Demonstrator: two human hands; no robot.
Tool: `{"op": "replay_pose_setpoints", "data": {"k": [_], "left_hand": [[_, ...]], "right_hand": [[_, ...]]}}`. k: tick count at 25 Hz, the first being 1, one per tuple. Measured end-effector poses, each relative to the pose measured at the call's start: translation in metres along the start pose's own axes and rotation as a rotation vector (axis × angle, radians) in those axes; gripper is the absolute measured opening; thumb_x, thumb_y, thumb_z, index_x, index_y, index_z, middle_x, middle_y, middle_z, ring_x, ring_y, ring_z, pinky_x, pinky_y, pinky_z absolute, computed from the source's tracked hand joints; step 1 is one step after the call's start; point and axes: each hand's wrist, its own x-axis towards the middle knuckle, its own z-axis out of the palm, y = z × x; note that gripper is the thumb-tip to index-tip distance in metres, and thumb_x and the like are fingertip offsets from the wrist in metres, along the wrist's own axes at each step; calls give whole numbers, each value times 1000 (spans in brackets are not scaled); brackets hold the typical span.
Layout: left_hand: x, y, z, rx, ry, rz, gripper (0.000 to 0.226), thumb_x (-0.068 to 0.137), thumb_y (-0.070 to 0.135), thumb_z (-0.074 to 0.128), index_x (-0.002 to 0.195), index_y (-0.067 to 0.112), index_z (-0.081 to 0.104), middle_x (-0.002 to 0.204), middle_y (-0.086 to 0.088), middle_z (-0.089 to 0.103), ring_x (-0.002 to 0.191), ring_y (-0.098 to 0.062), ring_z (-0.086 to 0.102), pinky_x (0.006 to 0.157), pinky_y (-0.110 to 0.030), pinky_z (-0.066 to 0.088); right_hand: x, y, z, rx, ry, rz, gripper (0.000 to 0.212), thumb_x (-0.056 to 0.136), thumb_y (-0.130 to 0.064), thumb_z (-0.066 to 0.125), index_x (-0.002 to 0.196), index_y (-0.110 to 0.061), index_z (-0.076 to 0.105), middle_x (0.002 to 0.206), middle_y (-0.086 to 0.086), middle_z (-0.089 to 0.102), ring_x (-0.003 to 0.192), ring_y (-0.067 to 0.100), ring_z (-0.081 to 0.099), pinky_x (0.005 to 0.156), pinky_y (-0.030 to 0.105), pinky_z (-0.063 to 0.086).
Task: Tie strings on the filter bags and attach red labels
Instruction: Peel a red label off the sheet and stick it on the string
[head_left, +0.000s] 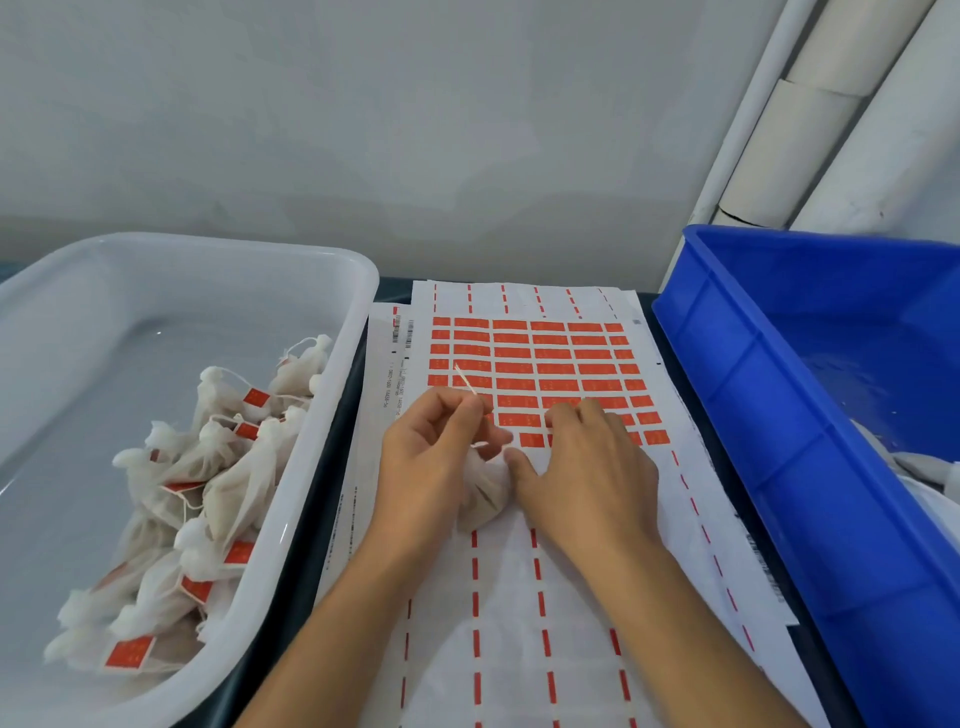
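Two hands (436, 457) (582, 467), one filter bag (485, 491)

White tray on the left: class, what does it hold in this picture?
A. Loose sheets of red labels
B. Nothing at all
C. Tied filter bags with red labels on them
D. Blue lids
C: the white tray holds a heap of tied filter bags, several with a red label on the string, while the label sheet lies on the table beside it.

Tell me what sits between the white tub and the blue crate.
In the head view: the label sheet, with both hands, left and right, on a filter bag.
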Motion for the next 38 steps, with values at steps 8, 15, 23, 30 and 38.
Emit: {"op": "replay_pose_setpoints", "data": {"k": [8,15,23,30,38], "left_hand": [[-8,-18,14,51,147,-47,21,104,29,62,87,19,70,95,13,77,95,1,72,80,-21,58],[-8,-23,15,103,152,-29,19,103,27,62,87,23,71,94,19,76,93,6,69,82,-22,52],[-6,-25,15,170,115,-47,20,102,26,62,85,31,72,93,30,73,92,13,65,82,-20,47],[-6,-24,16,131,123,-67,20,102,27,63,85,29,73,96,29,74,95,11,66,84,-22,49],[-7,-22,17,155,114,-57,25,103,25,62,82,34,71,92,31,73,93,15,65,75,-12,45]], "right_hand": [[0,-11,10,64,77,139,66,85,-75,57,131,-28,57,130,-5,61,113,18,61,94,33,53],[-2,-13,9,113,110,147,55,84,-71,63,120,-29,70,116,-7,71,99,16,67,83,30,55],[-3,-17,4,152,100,163,52,87,-68,63,124,-31,69,118,-9,73,99,16,70,81,28,55],[2,-15,-3,159,43,181,41,90,-64,62,115,-32,70,108,-11,74,80,10,63,65,20,39],[-1,-22,-2,12,60,111,38,98,-57,53,108,-28,74,94,-6,74,68,10,56,62,20,41]]}}
